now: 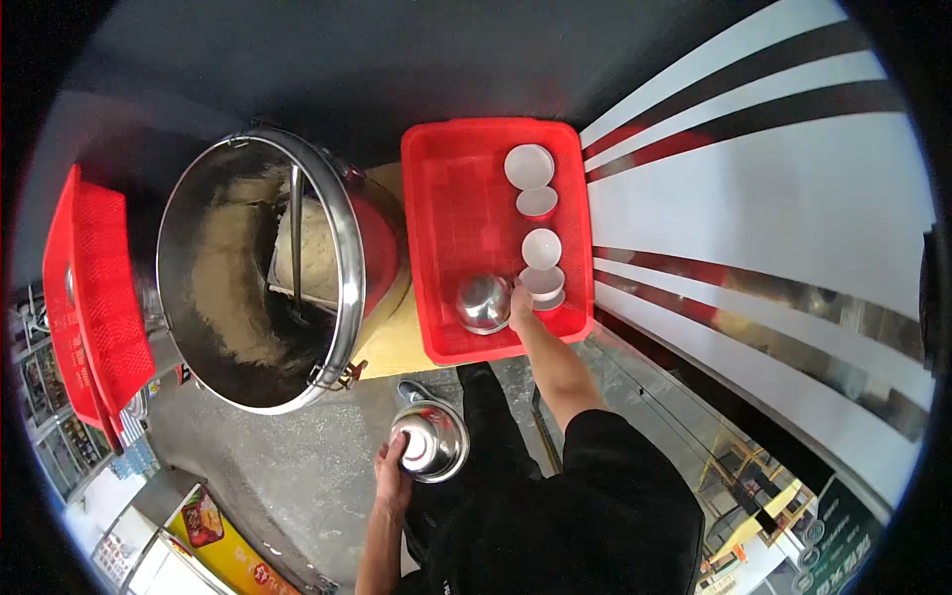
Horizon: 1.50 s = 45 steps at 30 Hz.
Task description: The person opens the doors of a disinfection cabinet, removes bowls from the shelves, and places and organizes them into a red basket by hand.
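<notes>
In the head view, my left hand [394, 458] grips a shiny metal bowl [433, 441] in front of my body. Its rounded base faces up, and most of my fingers are hidden beneath it. My right hand [521, 305] reaches into a red plastic basket [446, 342] and is closed at the edge of another metal bowl [484, 303], which also shows its rounded side. Just beyond that hand, white bowls [541, 249] stand along the basket's right side, some overlapping. Another white bowl [530, 167] sits toward the far right corner.
Left of the basket stands a large steel drum [347, 288] with a bar across it and a pale block inside. A tilted red basket [104, 297] is at far left. A striped wall [744, 188] borders the right; a dark wall [347, 59] lies behind.
</notes>
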Each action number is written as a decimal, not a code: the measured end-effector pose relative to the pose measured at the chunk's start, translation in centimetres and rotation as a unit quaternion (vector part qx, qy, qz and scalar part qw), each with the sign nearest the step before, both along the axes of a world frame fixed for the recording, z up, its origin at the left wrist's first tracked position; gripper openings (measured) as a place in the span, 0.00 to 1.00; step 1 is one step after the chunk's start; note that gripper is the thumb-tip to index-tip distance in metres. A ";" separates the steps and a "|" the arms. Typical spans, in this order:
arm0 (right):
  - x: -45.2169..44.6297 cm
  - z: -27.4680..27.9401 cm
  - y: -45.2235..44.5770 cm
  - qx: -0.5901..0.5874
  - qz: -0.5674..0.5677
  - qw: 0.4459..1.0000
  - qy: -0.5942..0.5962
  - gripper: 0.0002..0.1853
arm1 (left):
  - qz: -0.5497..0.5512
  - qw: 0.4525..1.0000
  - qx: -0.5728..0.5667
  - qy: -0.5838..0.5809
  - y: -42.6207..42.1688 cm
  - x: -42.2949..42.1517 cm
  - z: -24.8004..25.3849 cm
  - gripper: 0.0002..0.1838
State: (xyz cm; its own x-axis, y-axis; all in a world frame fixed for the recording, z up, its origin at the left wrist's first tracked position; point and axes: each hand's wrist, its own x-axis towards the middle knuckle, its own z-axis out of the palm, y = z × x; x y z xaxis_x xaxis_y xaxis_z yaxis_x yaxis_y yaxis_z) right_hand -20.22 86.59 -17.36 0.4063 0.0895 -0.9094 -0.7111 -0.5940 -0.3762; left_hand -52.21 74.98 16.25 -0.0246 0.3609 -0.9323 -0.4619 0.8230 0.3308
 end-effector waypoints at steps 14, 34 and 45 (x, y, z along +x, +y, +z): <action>-0.7 -6.7 -0.5 0.002 0.330 0.938 -0.106 0.26 | -0.139 0.985 -0.002 0.101 4.5 2.2 -0.4 0.21; 0.0 17.6 2.7 0.242 0.215 0.916 0.238 0.33 | -0.282 0.928 0.159 0.184 11.6 11.9 -7.9 0.46; -2.0 -1.4 18.4 0.147 -0.068 0.987 0.004 0.49 | -0.275 0.909 -0.168 0.262 -11.1 -12.1 -7.9 0.32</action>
State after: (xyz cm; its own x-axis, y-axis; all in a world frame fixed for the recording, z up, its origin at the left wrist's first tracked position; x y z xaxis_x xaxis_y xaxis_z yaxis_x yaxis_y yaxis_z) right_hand -22.24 104.98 -18.75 0.4256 0.2944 -0.8557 -0.7809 -0.3584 -0.5117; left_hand -64.32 63.91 8.38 -0.4003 0.1493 -0.9042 0.1993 0.9772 0.0731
